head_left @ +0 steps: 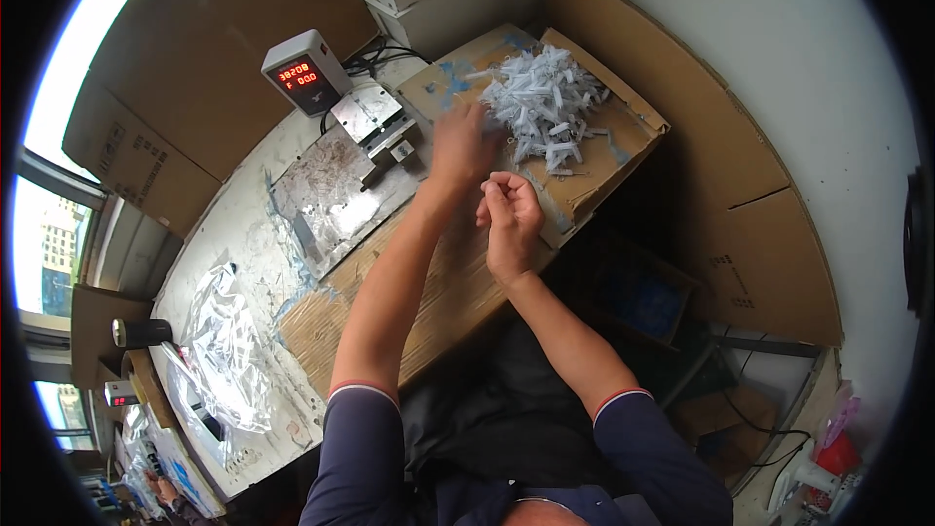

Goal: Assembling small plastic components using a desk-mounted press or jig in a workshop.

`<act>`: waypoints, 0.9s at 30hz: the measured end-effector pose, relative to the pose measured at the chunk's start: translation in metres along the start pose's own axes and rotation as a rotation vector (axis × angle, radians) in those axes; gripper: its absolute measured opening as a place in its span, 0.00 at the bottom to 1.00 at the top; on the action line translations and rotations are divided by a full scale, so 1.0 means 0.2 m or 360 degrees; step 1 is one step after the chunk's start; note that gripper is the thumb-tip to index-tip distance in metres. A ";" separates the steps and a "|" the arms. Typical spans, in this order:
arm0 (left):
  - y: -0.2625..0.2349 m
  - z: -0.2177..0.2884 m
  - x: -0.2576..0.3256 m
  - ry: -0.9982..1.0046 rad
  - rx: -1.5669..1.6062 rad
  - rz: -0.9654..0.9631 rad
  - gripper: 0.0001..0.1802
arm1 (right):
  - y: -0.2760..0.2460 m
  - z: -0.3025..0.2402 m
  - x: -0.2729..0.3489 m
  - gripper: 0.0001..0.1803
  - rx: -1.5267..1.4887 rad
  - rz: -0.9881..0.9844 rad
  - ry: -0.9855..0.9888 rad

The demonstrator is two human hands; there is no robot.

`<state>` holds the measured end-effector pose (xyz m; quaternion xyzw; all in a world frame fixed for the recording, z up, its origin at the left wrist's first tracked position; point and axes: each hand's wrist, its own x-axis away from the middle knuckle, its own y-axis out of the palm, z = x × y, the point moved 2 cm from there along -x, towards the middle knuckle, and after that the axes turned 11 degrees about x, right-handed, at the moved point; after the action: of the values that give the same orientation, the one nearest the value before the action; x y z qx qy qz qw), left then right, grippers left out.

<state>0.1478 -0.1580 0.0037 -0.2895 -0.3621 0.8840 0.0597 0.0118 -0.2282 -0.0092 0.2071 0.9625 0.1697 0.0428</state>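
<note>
A heap of small whitish translucent plastic pieces [545,102] lies on a cardboard tray [609,180] at the far side of the bench. My left hand [466,141] reaches to the left edge of this heap, smeared by motion, so its fingers cannot be read. Just nearer to me, my right hand [513,219] is held over the cardboard's front edge with its fingers curled and pressed together. Whatever it pinches, if anything, is too small to make out. Left of my left hand stands a small metal fixture [392,144] with a block and a slot.
Behind the fixture stands a counter box [307,73] with a red display. A stained metal plate [336,200] and corrugated cardboard [321,326] cover the bench. A clear plastic bag [229,351] lies at left. Cardboard panels [721,127] border the right. Another person's hand [164,489] shows lower left.
</note>
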 end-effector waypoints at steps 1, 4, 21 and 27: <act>0.00 0.00 0.00 0.0152 -0.0069 0.0125 0.24 | 0.00 -0.01 -0.01 0.07 0.0009 -0.0006 0.0018; -0.01 0.00 0.02 0.0153 -0.0136 0.0087 0.19 | 0.00 0.00 -0.02 0.07 0.0007 -0.0013 0.0013; -0.25 0.19 0.52 -0.0113 0.0060 0.0214 0.19 | -0.09 0.03 -0.11 0.08 0.0756 0.0057 -0.0523; -0.29 0.10 0.62 -0.0231 0.0220 0.0295 0.24 | -0.14 -0.09 -0.19 0.12 0.1488 -0.0067 -0.1019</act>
<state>0.0278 -0.0891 -0.0039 -0.2520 -0.2754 0.9273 -0.0288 0.0330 -0.2731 -0.0013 0.2259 0.8783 -0.3466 0.2397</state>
